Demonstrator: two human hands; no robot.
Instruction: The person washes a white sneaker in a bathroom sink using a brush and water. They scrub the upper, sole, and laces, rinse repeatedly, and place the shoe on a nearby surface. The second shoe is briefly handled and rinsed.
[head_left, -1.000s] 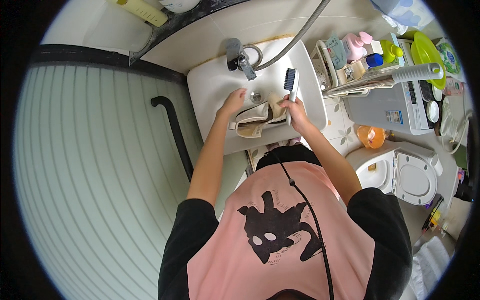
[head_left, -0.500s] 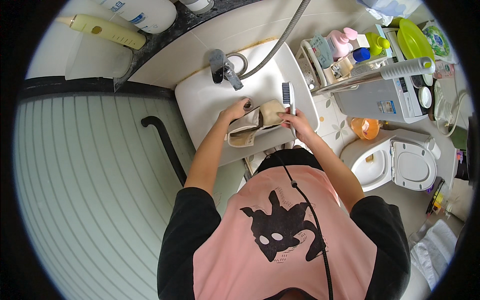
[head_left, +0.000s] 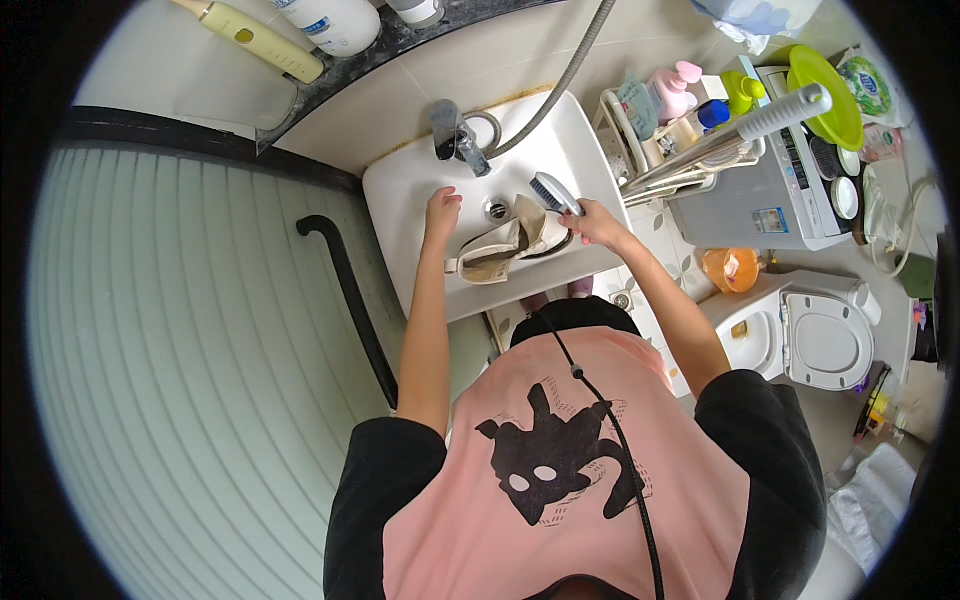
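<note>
White ceramic bathroom basin [head_left: 585, 150]: beige fabric shoe [head_left: 502, 240] near its front edge. Right grip [head_left: 600, 222] grasps grey plastic brush [head_left: 560, 196], bristles dark; contact with shoe unclear. Left grip [head_left: 442, 214] empty, fingers slack. Brushing step, seemingly; next stroke calls for steadying the shoe.

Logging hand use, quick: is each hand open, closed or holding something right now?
Left hand: open, fingers loosely curled, nothing visible in it.
Right hand: closed, holding a long pale-grey plastic brush with dark bristles.
</note>
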